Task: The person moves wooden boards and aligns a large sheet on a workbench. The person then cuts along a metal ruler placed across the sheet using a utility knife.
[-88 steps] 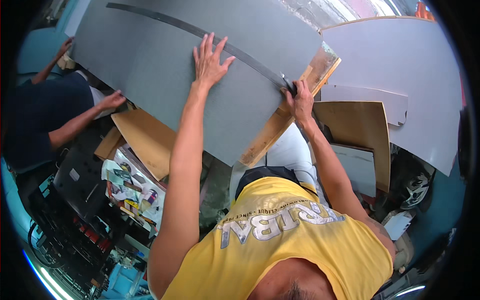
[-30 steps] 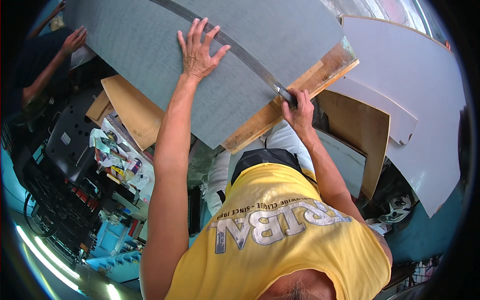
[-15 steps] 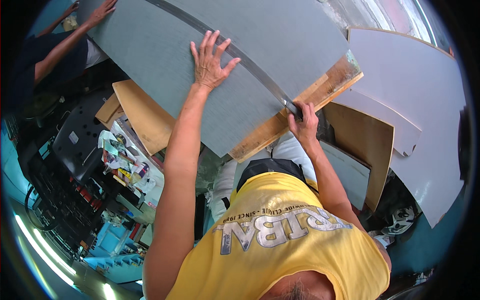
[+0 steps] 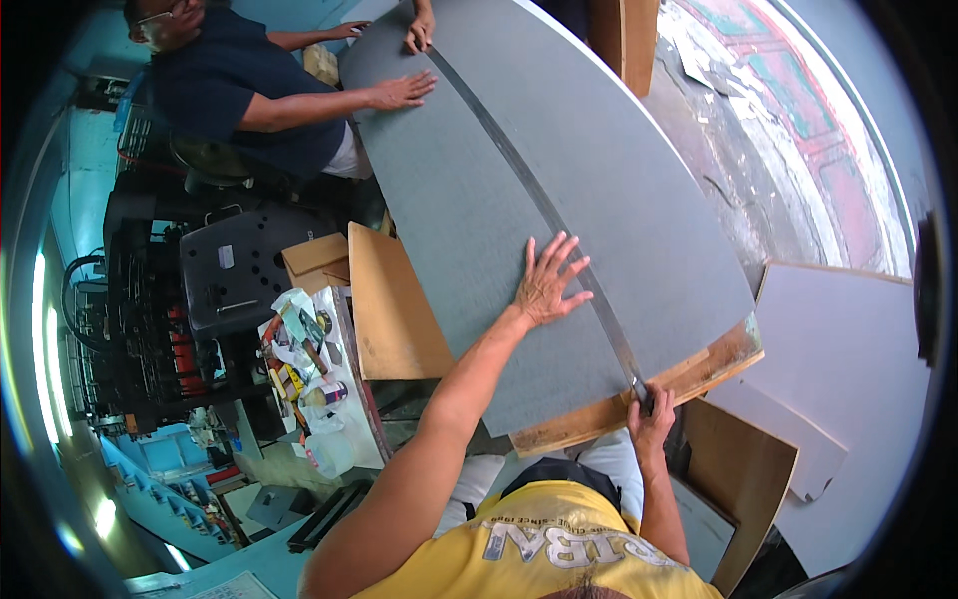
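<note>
Curled round a small dark tool (image 4: pixel 644 398) with a shiny tip, the right hand (image 4: pixel 653 427) sits at the near end of a long dark strip (image 4: pixel 526 180). The left hand (image 4: pixel 546 294) is flat with its fingers spread wide, holding nothing, and its fingertips touch the strip. The strip lies lengthwise on a big grey sheet (image 4: pixel 659 240), whose near edge rests on a wooden board (image 4: pixel 579 427).

It looks like the step now is lining up the strip and the tool. I think the next move calls for pressing the strip down hard so it cannot slip, and keeping the left fingers away from the shiny tip.

At the strip's far end, another person's hand (image 4: pixel 419 36) touches it. A co-worker in a dark shirt (image 4: pixel 215 65) rests one flat hand (image 4: pixel 403 91) on the sheet. Further left, a messy bench (image 4: pixel 361 399) stands near a brown panel (image 4: pixel 394 311).
</note>
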Demonstrator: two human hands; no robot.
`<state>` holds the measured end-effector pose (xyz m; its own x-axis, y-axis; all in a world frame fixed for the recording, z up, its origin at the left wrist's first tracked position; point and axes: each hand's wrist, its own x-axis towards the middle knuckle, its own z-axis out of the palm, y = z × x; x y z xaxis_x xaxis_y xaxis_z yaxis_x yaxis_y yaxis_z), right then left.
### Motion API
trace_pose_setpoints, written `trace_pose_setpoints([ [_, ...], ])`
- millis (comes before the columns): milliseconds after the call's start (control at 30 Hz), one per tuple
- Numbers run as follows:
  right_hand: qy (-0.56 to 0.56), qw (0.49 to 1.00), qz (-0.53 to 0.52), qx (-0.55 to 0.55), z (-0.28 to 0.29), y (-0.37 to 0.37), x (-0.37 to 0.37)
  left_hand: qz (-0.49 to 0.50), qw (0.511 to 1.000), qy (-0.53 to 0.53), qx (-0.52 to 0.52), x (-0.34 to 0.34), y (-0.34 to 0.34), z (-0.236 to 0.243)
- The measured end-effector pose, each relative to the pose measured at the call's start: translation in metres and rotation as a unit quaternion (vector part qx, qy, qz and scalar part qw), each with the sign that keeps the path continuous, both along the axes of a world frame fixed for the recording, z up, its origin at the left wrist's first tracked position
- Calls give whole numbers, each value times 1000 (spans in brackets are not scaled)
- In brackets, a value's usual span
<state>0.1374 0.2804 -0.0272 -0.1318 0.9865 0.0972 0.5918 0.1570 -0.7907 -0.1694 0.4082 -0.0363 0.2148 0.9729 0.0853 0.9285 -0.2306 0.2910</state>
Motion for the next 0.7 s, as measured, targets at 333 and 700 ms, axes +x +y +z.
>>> trace_pose_setpoints([
  [333,3,999,-11,-31,1,1,0,-2,1000,-5,6,2,3,5],
  [700,-27,1000,-7,7,-4,4,3,-17,999,-4,46,2,9,7],
])
